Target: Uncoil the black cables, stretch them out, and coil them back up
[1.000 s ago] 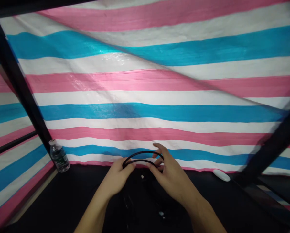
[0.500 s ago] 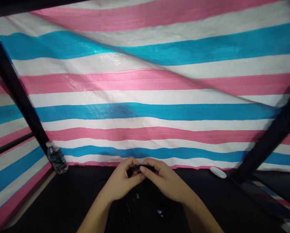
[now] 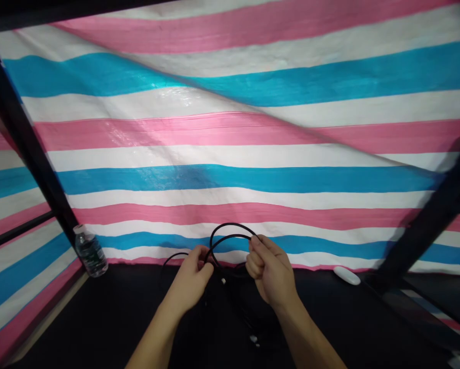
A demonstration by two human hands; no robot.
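Both my hands are raised over a dark table [image 3: 99, 318] and grip a thin black cable [image 3: 230, 228]. My left hand [image 3: 193, 277] pinches the cable where its loops meet. My right hand [image 3: 270, 269] is closed on the loops' right side. Two rounded loops stand up between the hands against the striped sheet. Another strand arcs out to the left of my left hand, and more cable hangs down onto the table, where a small pale plug end [image 3: 255, 339] lies.
A pink, white and blue striped tarp [image 3: 230, 154] hangs close behind the table. A small clear water bottle [image 3: 89, 252] stands at the back left by a black frame post [image 3: 25, 143]. A flat white object [image 3: 347, 275] lies at the back right near another black post [image 3: 430, 225].
The hands came together on the bunched cable half a second ago; now they have moved apart and up, and the cable stands in two taller loops between them.
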